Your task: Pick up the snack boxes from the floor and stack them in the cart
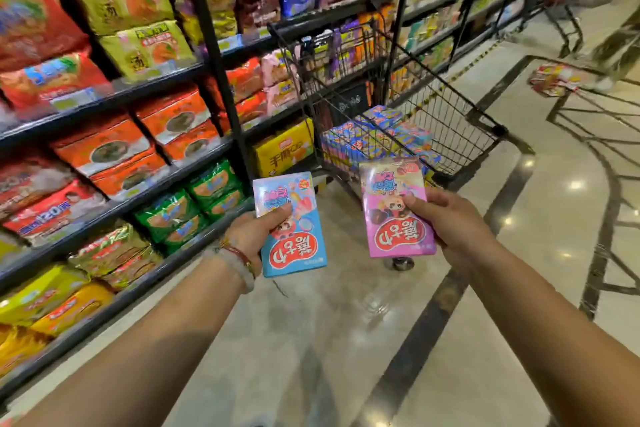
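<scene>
My left hand point(254, 230) grips a flat blue snack box point(294, 246) by its left edge, thumb across the front. My right hand point(446, 222) holds a pink snack box point(394, 215) by its right edge. Both boxes are held out in front of me, above the floor and just short of the cart. The black wire cart point(446, 111) stands ahead, and its basket holds several stacked blue snack boxes point(381, 135).
Shelves point(145, 170) packed with noodle and snack bags run along my left, close to the cart. Polished tile floor point(540, 218) spreads to the right. A second cart point(561, 28) and a red package point(554, 78) on a black frame stand further back.
</scene>
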